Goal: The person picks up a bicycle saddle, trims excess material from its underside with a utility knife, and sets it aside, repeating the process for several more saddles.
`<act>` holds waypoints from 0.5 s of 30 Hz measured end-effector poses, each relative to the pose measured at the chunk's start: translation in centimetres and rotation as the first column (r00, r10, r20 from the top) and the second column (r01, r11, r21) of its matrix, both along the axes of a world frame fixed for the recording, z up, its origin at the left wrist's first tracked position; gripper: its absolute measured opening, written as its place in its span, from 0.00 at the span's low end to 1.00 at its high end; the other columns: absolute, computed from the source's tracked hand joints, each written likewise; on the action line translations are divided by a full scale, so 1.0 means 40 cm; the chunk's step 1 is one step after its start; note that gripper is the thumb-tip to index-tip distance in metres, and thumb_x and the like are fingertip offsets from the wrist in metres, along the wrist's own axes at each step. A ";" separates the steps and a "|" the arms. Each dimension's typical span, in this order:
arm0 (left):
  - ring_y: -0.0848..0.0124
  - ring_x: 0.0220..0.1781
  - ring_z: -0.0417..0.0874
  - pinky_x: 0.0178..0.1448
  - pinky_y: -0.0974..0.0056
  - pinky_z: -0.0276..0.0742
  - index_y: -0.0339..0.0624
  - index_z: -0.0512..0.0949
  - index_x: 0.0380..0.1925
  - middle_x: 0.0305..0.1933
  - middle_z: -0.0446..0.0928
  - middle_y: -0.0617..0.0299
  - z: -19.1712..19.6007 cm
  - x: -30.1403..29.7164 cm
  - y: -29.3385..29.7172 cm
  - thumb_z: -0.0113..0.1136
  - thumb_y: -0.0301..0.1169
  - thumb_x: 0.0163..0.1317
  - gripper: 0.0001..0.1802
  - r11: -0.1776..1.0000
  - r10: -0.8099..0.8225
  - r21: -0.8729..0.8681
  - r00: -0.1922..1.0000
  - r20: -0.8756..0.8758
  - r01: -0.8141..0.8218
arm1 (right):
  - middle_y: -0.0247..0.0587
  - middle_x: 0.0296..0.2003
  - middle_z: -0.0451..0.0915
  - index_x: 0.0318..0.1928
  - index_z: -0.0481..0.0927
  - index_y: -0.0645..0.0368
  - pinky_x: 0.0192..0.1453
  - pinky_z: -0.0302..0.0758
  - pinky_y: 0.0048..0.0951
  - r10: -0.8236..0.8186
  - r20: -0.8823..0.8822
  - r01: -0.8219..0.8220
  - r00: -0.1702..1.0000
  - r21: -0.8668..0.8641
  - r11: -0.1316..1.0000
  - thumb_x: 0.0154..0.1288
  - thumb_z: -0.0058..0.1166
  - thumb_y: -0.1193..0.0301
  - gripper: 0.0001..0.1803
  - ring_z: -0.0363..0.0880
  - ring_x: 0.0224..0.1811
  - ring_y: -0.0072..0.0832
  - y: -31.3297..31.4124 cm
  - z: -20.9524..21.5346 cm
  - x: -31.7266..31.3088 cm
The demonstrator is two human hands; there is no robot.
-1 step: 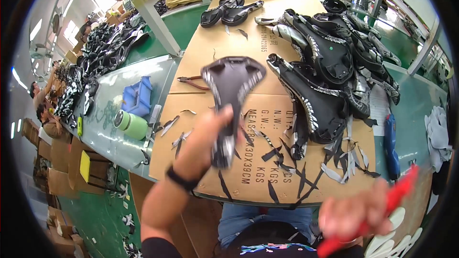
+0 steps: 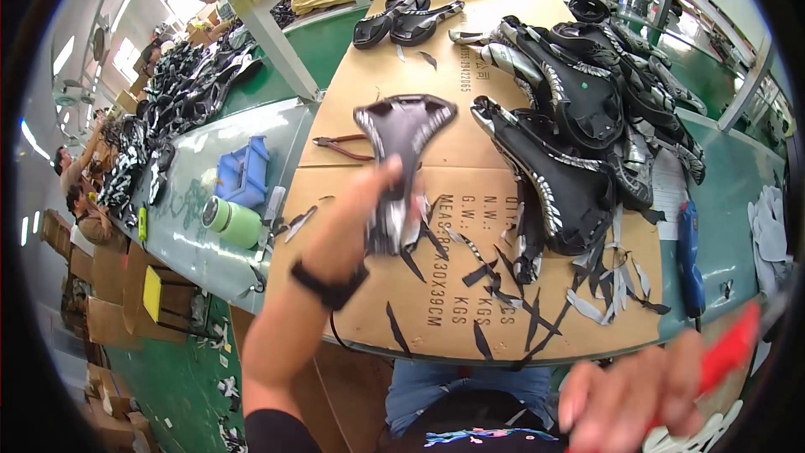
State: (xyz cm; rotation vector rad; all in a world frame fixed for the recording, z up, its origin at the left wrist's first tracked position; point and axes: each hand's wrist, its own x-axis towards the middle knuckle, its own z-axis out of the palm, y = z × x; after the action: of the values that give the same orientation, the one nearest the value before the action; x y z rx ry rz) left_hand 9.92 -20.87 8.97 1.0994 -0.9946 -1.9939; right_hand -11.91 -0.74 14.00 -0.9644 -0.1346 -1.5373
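Note:
My left hand (image 2: 356, 214) is closed round the narrow nose of a black bicycle saddle (image 2: 405, 138), lifted over the cardboard with its wide end pointing away from me. The underside shows, with pale serrated trim along both edges. At the lower right, my right hand (image 2: 641, 386) is smeared by motion. Its fingers are wrapped round a red-handled tool (image 2: 728, 351) with a blurred grey tip, too unclear to tell its kind. Beyond my left hand lie red-handled pliers (image 2: 342, 148). A pile of saddles (image 2: 570, 193) stands to the right of the held one.
Black and silver trimmings (image 2: 528, 319) litter the cardboard sheet (image 2: 335, 319). Left of it stand a blue bin (image 2: 243, 174) and a green jar (image 2: 231, 222). Two saddles (image 2: 407, 23) lie at the far edge. A blue tool (image 2: 689, 260) and white gloves (image 2: 767, 239) are at right.
The saddle in my left hand has tipped a little, its nose now drawn up and looking shorter. My right hand has moved slightly right with the red-handled tool.

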 end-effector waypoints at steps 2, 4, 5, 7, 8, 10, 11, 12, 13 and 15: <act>0.66 0.26 0.83 0.31 0.66 0.82 0.28 0.74 0.38 0.29 0.80 0.53 -0.008 0.005 -0.200 0.49 0.35 0.72 0.16 0.991 0.086 -0.115 0.985 0.150 -0.069 | 0.55 0.32 0.85 0.40 0.69 0.56 0.50 0.73 0.43 -0.164 -0.165 0.171 0.973 0.029 0.985 0.71 0.54 0.65 0.10 0.86 0.32 0.42 -0.011 0.101 0.023; 0.63 0.27 0.83 0.33 0.63 0.83 0.28 0.72 0.44 0.31 0.80 0.51 -0.048 0.025 -0.455 0.49 0.37 0.72 0.17 0.984 0.137 -0.121 0.988 0.072 -0.128 | 0.58 0.31 0.85 0.36 0.68 0.52 0.58 0.66 0.50 0.074 -0.320 -0.029 0.945 0.142 0.989 0.71 0.53 0.60 0.12 0.86 0.39 0.50 -0.038 0.154 -0.025; 0.63 0.28 0.82 0.32 0.64 0.82 0.30 0.72 0.45 0.30 0.79 0.53 -0.051 0.008 -0.536 0.50 0.39 0.72 0.19 0.925 0.213 -0.298 0.972 -0.103 -0.235 | 0.58 0.31 0.85 0.36 0.68 0.52 0.58 0.66 0.50 0.053 -0.314 -0.007 0.948 0.148 0.989 0.71 0.53 0.60 0.12 0.86 0.39 0.50 -0.062 0.165 -0.040; 0.64 0.28 0.81 0.29 0.68 0.77 0.36 0.72 0.45 0.29 0.76 0.57 -0.037 0.013 -0.648 0.53 0.45 0.71 0.20 0.754 0.444 -0.368 0.836 -0.323 -0.543 | 0.52 0.25 0.85 0.34 0.68 0.52 0.54 0.69 0.46 0.058 -0.388 0.030 0.920 0.217 0.976 0.70 0.54 0.66 0.09 0.87 0.35 0.45 -0.091 0.178 -0.054; 0.65 0.28 0.80 0.28 0.70 0.73 0.39 0.73 0.42 0.28 0.75 0.60 -0.034 0.000 -0.696 0.56 0.47 0.69 0.20 0.663 0.593 -0.297 0.724 -0.352 -0.687 | 0.52 0.25 0.85 0.34 0.68 0.52 0.54 0.69 0.46 0.059 -0.375 0.035 0.925 0.240 0.970 0.70 0.54 0.66 0.09 0.87 0.35 0.45 -0.097 0.176 -0.051; 0.63 0.40 0.78 0.41 0.62 0.73 0.38 0.72 0.46 0.38 0.73 0.58 -0.086 0.014 -0.735 0.59 0.48 0.67 0.23 0.709 0.583 -0.427 0.807 -0.093 -0.561 | 0.49 0.25 0.85 0.33 0.68 0.52 0.51 0.70 0.41 -0.101 -0.377 0.244 0.921 0.353 0.903 0.68 0.53 0.69 0.08 0.87 0.30 0.42 -0.102 0.167 -0.037; 0.60 0.52 0.77 0.55 0.53 0.72 0.37 0.70 0.51 0.47 0.72 0.56 -0.104 0.028 -0.742 0.62 0.48 0.65 0.27 0.751 0.553 -0.516 0.819 0.152 -0.412 | 0.49 0.25 0.85 0.33 0.68 0.52 0.51 0.70 0.41 -0.095 -0.362 0.235 0.927 0.365 0.901 0.68 0.53 0.69 0.08 0.87 0.30 0.42 -0.107 0.160 -0.029; 0.60 0.52 0.77 0.52 0.55 0.74 0.38 0.72 0.49 0.47 0.72 0.57 -0.117 -0.029 -0.707 0.64 0.49 0.63 0.27 0.864 0.313 -0.484 0.901 0.301 -0.139 | 0.49 0.24 0.84 0.33 0.68 0.52 0.50 0.70 0.40 -0.125 -0.358 0.264 0.926 0.374 0.889 0.68 0.53 0.69 0.08 0.86 0.29 0.41 -0.116 0.149 -0.025; 0.61 0.53 0.77 0.51 0.57 0.75 0.38 0.72 0.52 0.50 0.73 0.55 -0.112 -0.117 -0.636 0.63 0.51 0.63 0.29 0.929 0.191 -0.364 0.933 0.304 -0.071 | 0.49 0.24 0.84 0.33 0.68 0.52 0.49 0.70 0.40 -0.155 -0.353 0.291 0.923 0.376 0.879 0.68 0.53 0.69 0.08 0.86 0.29 0.40 -0.120 0.141 -0.025; 0.61 0.56 0.77 0.56 0.59 0.75 0.39 0.70 0.60 0.59 0.73 0.52 -0.086 -0.253 -0.489 0.62 0.54 0.62 0.36 0.838 -0.003 -0.492 0.903 0.429 0.236 | 0.48 0.23 0.83 0.34 0.68 0.53 0.47 0.70 0.38 -0.204 -0.335 0.329 0.920 0.376 0.866 0.68 0.53 0.69 0.08 0.85 0.28 0.39 -0.115 0.134 -0.031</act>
State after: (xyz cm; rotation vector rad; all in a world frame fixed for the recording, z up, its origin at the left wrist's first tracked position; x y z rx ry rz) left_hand -0.19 -40.43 5.52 1.1678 -1.7601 -1.4349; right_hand -13.14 -5.33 19.36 -0.8599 0.5480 -1.5703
